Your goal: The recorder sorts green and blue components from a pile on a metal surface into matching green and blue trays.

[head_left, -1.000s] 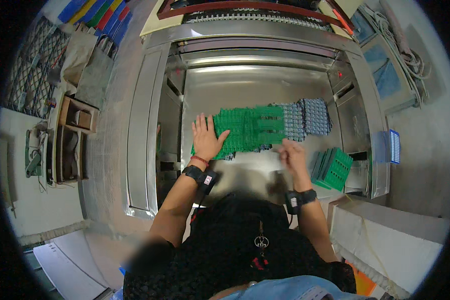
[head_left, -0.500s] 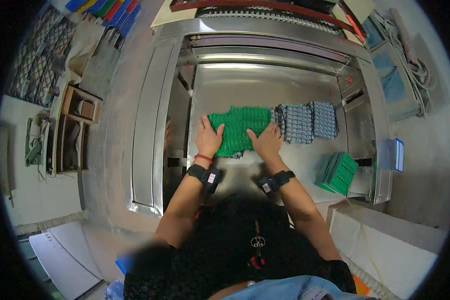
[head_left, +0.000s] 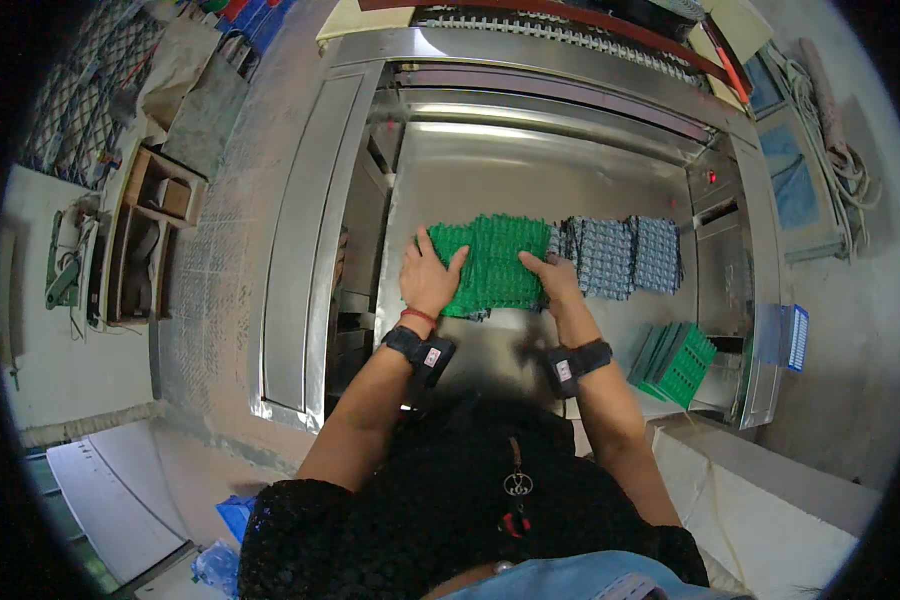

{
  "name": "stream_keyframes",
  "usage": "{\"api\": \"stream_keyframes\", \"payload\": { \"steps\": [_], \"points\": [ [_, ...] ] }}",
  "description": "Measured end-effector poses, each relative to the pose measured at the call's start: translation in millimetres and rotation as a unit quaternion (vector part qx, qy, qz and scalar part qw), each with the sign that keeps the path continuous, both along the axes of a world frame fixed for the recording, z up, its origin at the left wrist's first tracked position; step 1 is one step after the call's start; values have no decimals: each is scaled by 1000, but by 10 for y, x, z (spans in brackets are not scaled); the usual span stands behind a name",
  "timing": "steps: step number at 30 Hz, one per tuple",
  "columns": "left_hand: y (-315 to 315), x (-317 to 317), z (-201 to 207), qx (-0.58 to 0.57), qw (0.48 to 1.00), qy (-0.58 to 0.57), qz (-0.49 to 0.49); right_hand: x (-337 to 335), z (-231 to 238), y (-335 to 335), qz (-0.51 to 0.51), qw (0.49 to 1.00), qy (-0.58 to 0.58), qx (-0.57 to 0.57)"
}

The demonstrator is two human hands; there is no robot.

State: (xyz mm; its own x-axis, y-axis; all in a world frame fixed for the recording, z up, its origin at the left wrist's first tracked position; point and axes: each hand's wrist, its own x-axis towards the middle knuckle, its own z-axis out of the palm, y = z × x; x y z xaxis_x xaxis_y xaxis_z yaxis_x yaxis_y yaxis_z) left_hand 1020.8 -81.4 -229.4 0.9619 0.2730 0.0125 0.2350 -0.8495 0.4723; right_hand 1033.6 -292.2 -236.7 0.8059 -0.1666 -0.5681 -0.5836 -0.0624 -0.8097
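Green, mesh-like sheets point(head_left: 500, 262) with ragged edges lie in a flat pile on the metal bed, between my hands. My left hand point(head_left: 429, 278) lies on the pile's left edge, fingers stretched and thumb apart on top. At the right edge, my right hand point(head_left: 560, 285) grips the green sheets, its thumb on top and its other fingers partly hidden. Patterned blue-grey pieces point(head_left: 604, 258) of similar texture extend to the right, partly covered by the green pile. Whether these are knitted or moulded, I cannot tell.
Metal side walls and a raised back frame surround the bed point(head_left: 530, 165). Perforated green plates point(head_left: 675, 362) lean together at the bed's near right corner. A blue-and-white rack point(head_left: 796, 338) hangs outside the right wall. Wooden compartments point(head_left: 160, 250) stand far left.
My right hand has shifted right and toward me, from lying over the green sheets to their right edge. My left hand remains at the left edge. The view has shifted slightly.
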Motion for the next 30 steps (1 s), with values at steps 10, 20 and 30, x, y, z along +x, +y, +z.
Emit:
{"api": "stream_keyframes", "payload": {
  "steps": [10, 20, 30],
  "points": [
    [65, 4, -51, -18, 1000, -7, 4, 90, 141, 156, 71, 994, -12, 81],
    [67, -20, -82, 34, 999, 5, -2, -255, 733, -334, 93, 993, -64, 24],
    [1, 1, -101, 20, 1000, -4, -11, -1364, 1075, -752, 387, 724, -48, -570]
  ]
}}
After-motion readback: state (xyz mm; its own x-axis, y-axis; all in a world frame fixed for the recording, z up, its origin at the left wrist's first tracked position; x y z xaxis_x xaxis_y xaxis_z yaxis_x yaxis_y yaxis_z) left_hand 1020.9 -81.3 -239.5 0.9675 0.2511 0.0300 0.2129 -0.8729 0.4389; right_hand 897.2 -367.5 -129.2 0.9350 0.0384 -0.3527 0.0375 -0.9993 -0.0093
